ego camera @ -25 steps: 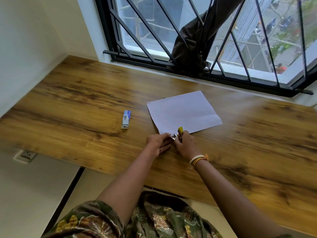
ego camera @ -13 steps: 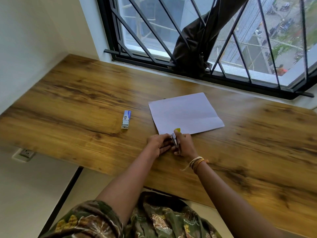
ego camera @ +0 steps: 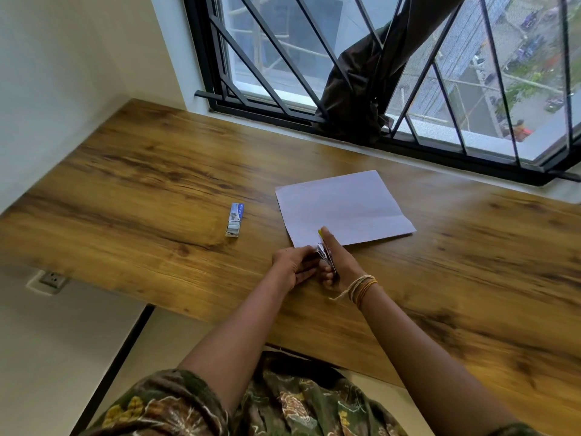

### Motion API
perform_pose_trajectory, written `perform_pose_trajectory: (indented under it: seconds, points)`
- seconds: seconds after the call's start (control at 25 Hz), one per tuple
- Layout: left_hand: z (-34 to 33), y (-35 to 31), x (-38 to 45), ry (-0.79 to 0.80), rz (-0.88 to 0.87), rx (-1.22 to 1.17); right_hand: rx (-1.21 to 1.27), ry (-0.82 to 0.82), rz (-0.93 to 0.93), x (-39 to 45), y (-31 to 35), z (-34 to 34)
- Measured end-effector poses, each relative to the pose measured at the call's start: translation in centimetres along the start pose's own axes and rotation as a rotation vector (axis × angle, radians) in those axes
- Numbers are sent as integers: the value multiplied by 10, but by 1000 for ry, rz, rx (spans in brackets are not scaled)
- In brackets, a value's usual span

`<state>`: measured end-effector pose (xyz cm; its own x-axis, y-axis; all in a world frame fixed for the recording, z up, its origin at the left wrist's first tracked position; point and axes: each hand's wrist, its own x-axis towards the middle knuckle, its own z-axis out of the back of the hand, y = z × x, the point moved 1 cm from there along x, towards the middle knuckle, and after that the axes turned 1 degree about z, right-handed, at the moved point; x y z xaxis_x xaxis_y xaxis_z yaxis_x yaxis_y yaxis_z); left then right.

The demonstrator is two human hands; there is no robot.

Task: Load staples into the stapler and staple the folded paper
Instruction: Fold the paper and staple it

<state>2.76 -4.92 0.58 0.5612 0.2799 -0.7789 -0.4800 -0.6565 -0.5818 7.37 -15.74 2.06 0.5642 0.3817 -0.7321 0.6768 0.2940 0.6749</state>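
Observation:
A folded white paper (ego camera: 342, 207) lies flat on the wooden desk (ego camera: 157, 190). Just below its near-left corner my right hand (ego camera: 338, 262) grips a small metal stapler (ego camera: 323, 254) with a yellow part showing at its far end; the hand covers most of it. My left hand (ego camera: 294, 267) is pressed against the stapler's left side, fingertips at its metal body. Whether the stapler is hinged apart I cannot tell. A small blue box of staples (ego camera: 235, 219) lies on the desk to the left, its near end pulled out with staples showing.
A barred window (ego camera: 377, 89) runs along the back of the desk, with dark cloth (ego camera: 355, 99) hanging through the bars. A white wall stands at the left. A wall socket (ego camera: 52, 280) sits under the desk's left front edge.
My right hand has turned the stapler from upright to lie more along the desk, its yellow end now pointing at the paper. My left hand stays against it. Paper and staple box have not moved.

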Motion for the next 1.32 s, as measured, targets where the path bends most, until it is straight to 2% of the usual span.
perform_pose_trajectory:
  seconds: [0.24, 0.64, 1.0, 1.2, 1.32]
  points:
    - [3, -1, -3, 15, 3, 20, 285, 26, -29, 5, -8, 3]
    - [1, -1, -5, 7, 7, -14, 201, -17, 10, 13, -7, 6]
    - [-1, -1, -7, -3, -3, -15, 257, -22, 3, 14, -8, 5]
    - [0, -1, -8, 32, 9, -7, 286, -154, -19, 15, -5, 2]
    - [1, 0, -7, 27, 0, 4, 279, -167, -4, 15, -6, 0]
